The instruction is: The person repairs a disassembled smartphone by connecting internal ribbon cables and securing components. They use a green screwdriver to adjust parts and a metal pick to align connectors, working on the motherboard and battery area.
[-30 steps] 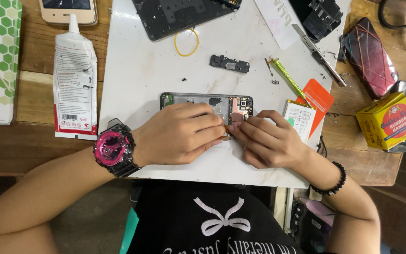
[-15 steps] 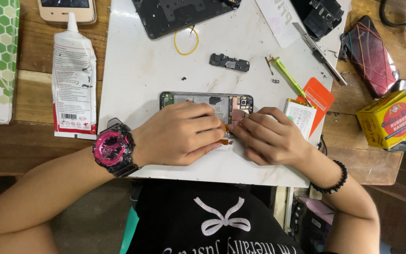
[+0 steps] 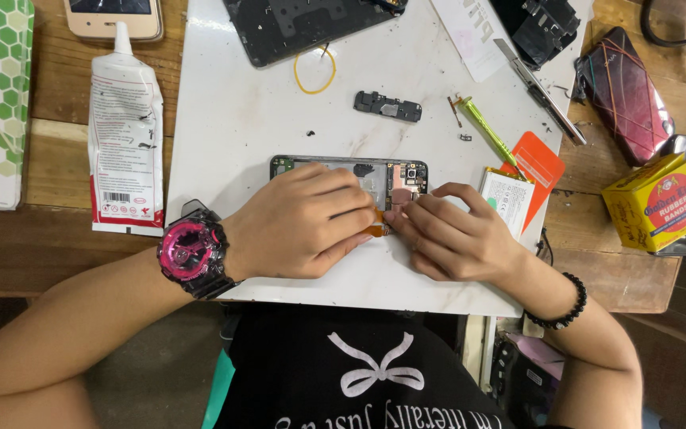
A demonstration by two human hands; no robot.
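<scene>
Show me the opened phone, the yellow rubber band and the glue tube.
opened phone (image 3: 395, 176), head view, on its exposed upper part.
yellow rubber band (image 3: 298, 71), head view, on the loop's left edge.
glue tube (image 3: 126, 143), head view, on its flat white body.

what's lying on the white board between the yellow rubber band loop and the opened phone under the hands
Mostly bare white board in the head view. Between the rubber band loop and the opened phone lie only tiny dark specks; a small black part sits just right.

The opened phone (image 3: 359, 171) showed bare metal and dull circuit parts, with a thin orange strip (image 3: 376, 231) of glossy film. It lay on a smooth white board (image 3: 240, 111), slightly marked, over a worn wooden bench (image 3: 57, 230). The glue tube (image 3: 126, 151) looked soft, shiny plastic; the small yellow box (image 3: 657, 202) was printed card.
</scene>
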